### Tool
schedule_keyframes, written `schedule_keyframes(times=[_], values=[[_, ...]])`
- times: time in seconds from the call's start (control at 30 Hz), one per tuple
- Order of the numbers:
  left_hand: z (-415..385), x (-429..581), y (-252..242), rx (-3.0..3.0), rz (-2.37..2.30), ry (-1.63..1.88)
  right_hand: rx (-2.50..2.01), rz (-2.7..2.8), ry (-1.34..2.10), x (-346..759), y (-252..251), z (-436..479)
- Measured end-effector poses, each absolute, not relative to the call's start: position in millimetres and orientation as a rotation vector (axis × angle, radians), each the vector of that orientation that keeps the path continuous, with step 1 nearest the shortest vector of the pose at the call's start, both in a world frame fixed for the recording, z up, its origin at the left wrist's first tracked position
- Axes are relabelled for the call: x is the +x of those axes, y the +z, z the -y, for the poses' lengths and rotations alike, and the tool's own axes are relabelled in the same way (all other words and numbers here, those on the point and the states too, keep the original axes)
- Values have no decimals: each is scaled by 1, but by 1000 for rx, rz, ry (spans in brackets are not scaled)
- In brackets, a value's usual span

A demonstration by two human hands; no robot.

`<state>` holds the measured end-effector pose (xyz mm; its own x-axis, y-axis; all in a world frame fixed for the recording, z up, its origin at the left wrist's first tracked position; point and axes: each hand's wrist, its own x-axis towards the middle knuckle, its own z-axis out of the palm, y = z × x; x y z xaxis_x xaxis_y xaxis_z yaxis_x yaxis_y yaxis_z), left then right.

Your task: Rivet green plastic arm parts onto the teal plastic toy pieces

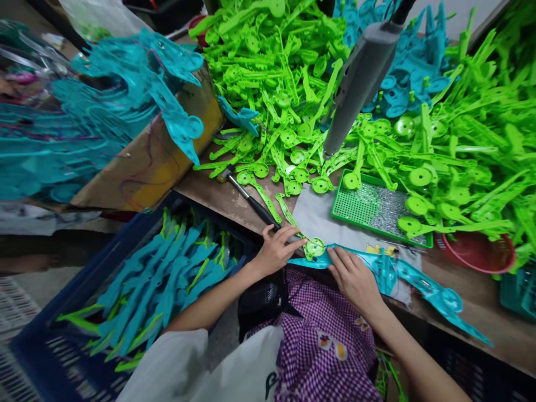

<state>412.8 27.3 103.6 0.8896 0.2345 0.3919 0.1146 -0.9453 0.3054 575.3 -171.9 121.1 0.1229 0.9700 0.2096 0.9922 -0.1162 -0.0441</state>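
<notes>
Hands (274, 251) (355, 277), two, on one teal part (391, 272)

Bright green parts (293, 84) heap beyond the green tray (355, 206); a teal piece (402, 273) lies near it, above a purple-checked apron (326, 318).

Toy assembly workshop: heaped green plastic parts (293, 84), hanging screwdriver (360, 78), screw tray (377, 209).

Worn brown wooden bench (226, 198) runs from centre frame to lower right. Dark blue plastic crate (50, 357) w/ slatted sides sits lower left, below bench edge. Grey floor patch (37, 285) mid-left. Light bright, even.
</notes>
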Motion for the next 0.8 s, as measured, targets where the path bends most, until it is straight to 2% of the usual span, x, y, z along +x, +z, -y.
schedule_keyframes(times=[0.37, 0.8], values=[[-29, 416, 120, 2677, -402, 607, -2231, 1902, -169, 571, 122, 171], [-59, 457, 163, 2589, -320, -34, -2211, 1820, 10, 573, 130, 170]])
